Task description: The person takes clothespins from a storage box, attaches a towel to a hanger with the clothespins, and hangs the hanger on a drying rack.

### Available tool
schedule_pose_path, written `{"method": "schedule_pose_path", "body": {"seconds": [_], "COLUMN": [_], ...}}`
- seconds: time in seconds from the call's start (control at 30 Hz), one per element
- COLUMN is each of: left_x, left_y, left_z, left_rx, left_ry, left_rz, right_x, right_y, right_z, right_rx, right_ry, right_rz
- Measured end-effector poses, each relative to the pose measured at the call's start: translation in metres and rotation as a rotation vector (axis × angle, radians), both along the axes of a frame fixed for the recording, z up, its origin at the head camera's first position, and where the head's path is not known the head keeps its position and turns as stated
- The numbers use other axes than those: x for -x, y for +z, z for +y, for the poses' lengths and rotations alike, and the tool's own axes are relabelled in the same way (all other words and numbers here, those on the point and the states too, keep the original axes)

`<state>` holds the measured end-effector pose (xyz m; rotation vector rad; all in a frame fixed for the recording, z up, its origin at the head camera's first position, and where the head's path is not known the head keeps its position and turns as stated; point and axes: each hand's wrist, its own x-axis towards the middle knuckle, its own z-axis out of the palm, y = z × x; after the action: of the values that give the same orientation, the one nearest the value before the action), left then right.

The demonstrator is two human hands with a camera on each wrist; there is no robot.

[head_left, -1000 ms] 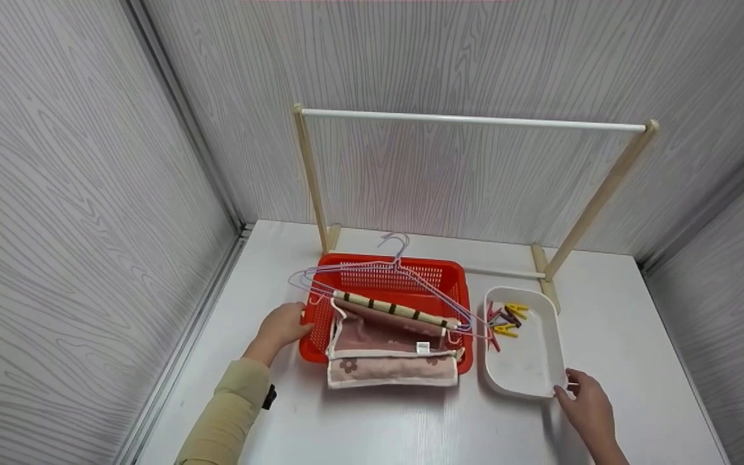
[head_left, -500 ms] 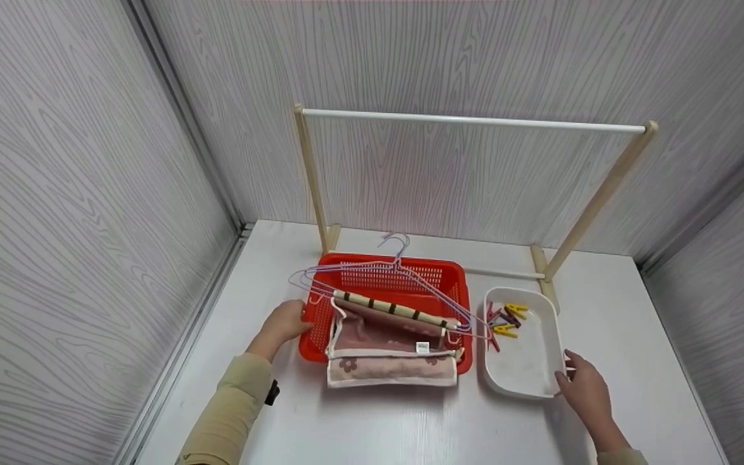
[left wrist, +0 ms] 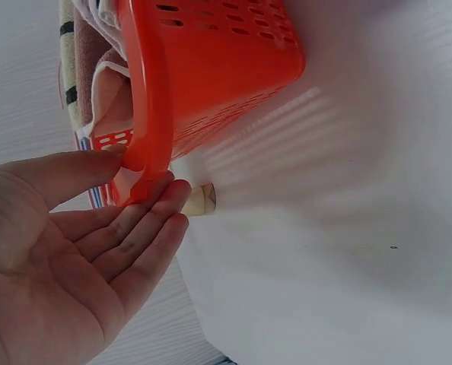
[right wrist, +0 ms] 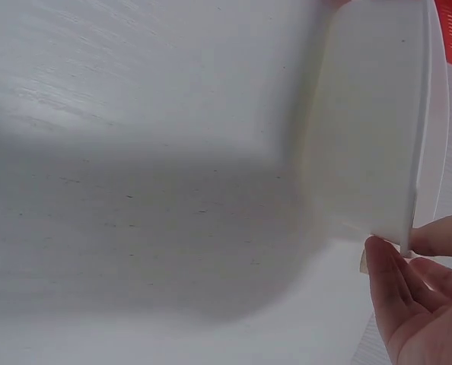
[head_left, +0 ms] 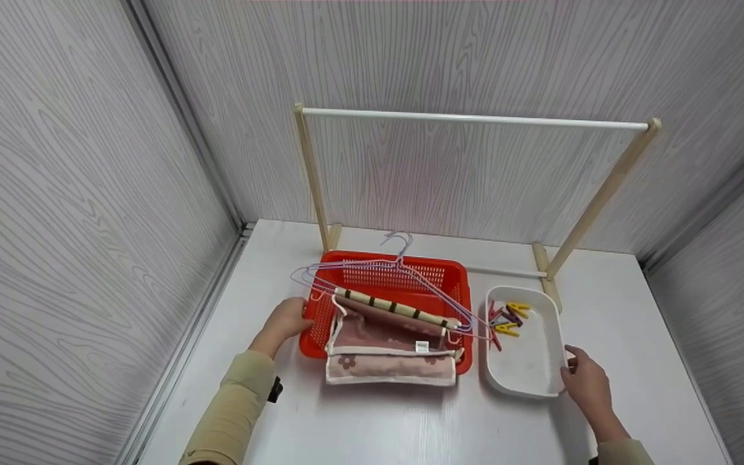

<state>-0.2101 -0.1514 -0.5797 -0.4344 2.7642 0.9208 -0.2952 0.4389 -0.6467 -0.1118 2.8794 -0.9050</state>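
My left hand (head_left: 287, 320) pinches the left rim of a red plastic basket (left wrist: 211, 68), thumb on the inside and fingers underneath the lip. In the basket lie a folded pink flowered towel (head_left: 391, 369) and a striped cream cloth roll (head_left: 394, 309). Several thin pink and purple hangers (head_left: 433, 289) rest across its top. On the right, my right hand (head_left: 586, 382) pinches the right rim of a white tray (right wrist: 363, 114) between thumb and fingers. Several red, yellow and purple clothespins (head_left: 506, 320) lie in the tray's left part.
Behind the basket and tray stands a drying rack with wooden legs (head_left: 598, 200) and a white top bar (head_left: 475, 119). Wood-grain panels (head_left: 88, 194) enclose the white table (head_left: 372, 426) at the back and both sides.
My right hand has slid a little farther back along the tray's right rim. The left hand stays on the basket rim, and the basket and tray look almost unmoved.
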Motion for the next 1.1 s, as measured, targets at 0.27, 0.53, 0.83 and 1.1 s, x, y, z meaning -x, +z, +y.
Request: {"method": "schedule_pose_path", "body": {"seconds": [0.27, 0.53, 0.83, 1.1], "left_x": [0.0, 0.0, -0.002, -0.005], "left_y": [0.003, 0.003, 0.009, 0.011], "left_z": [0.002, 0.003, 0.008, 0.011], "left_rx": [0.009, 0.004, 0.029, 0.035], "left_ry": [-0.005, 0.013, 0.032, 0.042], "left_rz": [-0.009, -0.039, -0.043, -0.056], "right_x": [0.003, 0.011, 0.017, 0.018], "right_y": [0.0, 0.003, 0.006, 0.007], "right_z": [0.0, 0.001, 0.001, 0.002], "right_rx": [0.035, 0.048, 0.051, 0.06], "right_ry": [-0.021, -0.025, -0.024, -0.025], "right_rz": [-0.017, -0.048, -0.068, -0.098]}}
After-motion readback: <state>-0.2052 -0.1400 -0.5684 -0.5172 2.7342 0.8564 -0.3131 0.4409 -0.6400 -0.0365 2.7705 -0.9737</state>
